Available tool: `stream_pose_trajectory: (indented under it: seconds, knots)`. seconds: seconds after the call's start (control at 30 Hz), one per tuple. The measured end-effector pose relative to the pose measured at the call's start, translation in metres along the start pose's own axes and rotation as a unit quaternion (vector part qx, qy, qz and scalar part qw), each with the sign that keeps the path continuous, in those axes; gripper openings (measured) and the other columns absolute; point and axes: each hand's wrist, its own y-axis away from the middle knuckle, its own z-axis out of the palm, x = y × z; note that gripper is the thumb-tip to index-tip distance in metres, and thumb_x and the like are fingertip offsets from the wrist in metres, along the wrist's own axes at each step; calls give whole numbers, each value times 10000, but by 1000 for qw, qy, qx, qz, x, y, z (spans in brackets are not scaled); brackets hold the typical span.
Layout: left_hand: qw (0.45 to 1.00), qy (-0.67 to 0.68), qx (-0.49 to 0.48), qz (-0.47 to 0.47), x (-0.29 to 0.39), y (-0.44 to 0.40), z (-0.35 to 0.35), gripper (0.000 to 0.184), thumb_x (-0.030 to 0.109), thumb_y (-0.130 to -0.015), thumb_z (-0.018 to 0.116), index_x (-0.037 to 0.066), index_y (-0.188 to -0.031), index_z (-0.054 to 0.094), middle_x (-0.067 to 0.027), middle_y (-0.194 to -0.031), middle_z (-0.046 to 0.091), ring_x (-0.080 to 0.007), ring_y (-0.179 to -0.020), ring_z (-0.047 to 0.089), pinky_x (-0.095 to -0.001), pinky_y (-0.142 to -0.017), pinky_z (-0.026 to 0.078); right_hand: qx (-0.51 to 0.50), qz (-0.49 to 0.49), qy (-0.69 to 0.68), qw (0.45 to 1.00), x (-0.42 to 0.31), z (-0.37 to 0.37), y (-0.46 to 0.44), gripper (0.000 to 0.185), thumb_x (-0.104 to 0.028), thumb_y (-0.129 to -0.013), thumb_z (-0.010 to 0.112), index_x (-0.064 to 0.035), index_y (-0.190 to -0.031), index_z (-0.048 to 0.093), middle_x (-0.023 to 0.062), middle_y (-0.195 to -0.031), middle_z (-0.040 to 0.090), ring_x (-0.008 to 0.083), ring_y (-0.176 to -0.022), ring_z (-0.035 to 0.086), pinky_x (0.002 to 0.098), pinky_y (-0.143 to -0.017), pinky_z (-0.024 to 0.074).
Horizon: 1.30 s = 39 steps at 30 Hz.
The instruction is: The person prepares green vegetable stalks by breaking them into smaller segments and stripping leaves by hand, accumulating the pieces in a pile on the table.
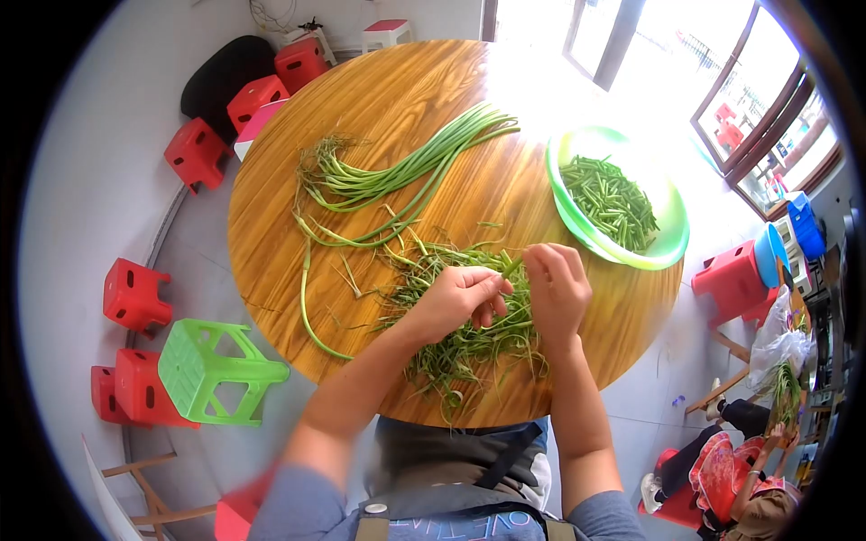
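A short green garlic scape stem [511, 269] spans the gap between my two hands over the table. My left hand [465, 296] pinches its lower end between thumb and fingers. On the right, my right hand [557, 287] has its fingers closed around the other end. Beneath both hands lies a loose heap of green trimmings [469, 347], thin and tangled. A bundle of long whole garlic scapes [397, 176] lies farther back to the left, its wispy ends pointing left. One long scape curves down toward my left forearm.
A green-rimmed bowl [570, 216] of cut green pieces [609, 203] stands at the right of the round wooden table [271, 225]. Red stools [135, 296] and a green stool [194, 361] are on the left. Another person [744, 469] sits lower right, handling green stalks.
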Motion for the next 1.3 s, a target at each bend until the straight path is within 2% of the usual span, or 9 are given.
stream_pose_trajectory:
  seconds: [0.1,0.27,0.5,0.6,0.87,1.0,1.13,1.23,1.3]
  knots:
    - [1000,6,22,19,-1,0,2,247,179,-938,458,-23,-942,600,-50,-750,616,-86,-576,553,-218,-531,447,-4,-124,70,990,-6,-1,-1,136,22,-715,667,-25,-835,626,77,-787,563,223,-694,565,292,-571,470]
    - [974,193,107,41,1,-6,-3,234,196,-934,471,1,-999,584,-58,-752,623,-117,-600,567,-246,-551,463,-147,-6,-164,975,-16,0,4,119,24,-723,671,-16,-826,628,60,-768,561,176,-699,553,274,-591,455]
    - [960,248,124,39,18,1,-25,236,218,-941,465,38,-1048,572,-26,-691,580,-106,-571,528,-232,-535,437,-351,231,-555,718,7,-34,-5,86,-16,-746,675,36,-746,606,82,-729,566,143,-639,508,264,-577,400]
    - [963,240,111,49,11,-5,-28,237,217,-942,463,40,-1055,571,-3,-656,534,-90,-535,481,-223,-498,396,-376,177,-641,646,20,-37,-7,129,-49,-738,682,42,-706,596,93,-687,558,152,-604,491,274,-545,377]
    - [960,252,113,41,17,-2,-31,252,204,-942,443,5,-1039,564,17,-640,482,-45,-479,341,-176,-434,270,-275,85,-848,444,53,-44,-3,139,-61,-705,691,15,-675,579,96,-643,522,182,-543,453,290,-438,338]
    - [953,264,136,59,13,-4,-38,253,185,-939,424,-5,-1028,566,15,-634,478,-41,-462,304,-174,-418,256,-185,108,-884,415,54,-56,-3,128,-54,-752,659,-38,-690,548,52,-681,502,129,-559,435,239,-442,353]
    - [957,246,138,62,15,-5,-39,254,181,-936,423,-11,-989,581,11,-624,478,-43,-454,301,-174,-410,247,-135,192,-844,483,48,-62,-3,97,-81,-812,619,-46,-750,555,42,-740,526,110,-588,447,207,-480,364]
    - [971,188,135,58,20,-2,-30,252,190,-928,445,-9,-934,599,6,-624,487,-41,-459,318,-176,-409,248,-298,268,-507,763,36,-58,-16,81,-104,-846,597,-23,-849,592,47,-792,548,76,-607,453,188,-504,355]
    - [978,159,121,67,21,1,-24,242,191,-918,466,-5,-900,607,8,-626,489,-39,-463,331,-177,-410,249,-231,235,-305,893,20,-27,-8,99,-95,-861,581,-10,-906,606,41,-798,551,54,-602,443,183,-510,347]
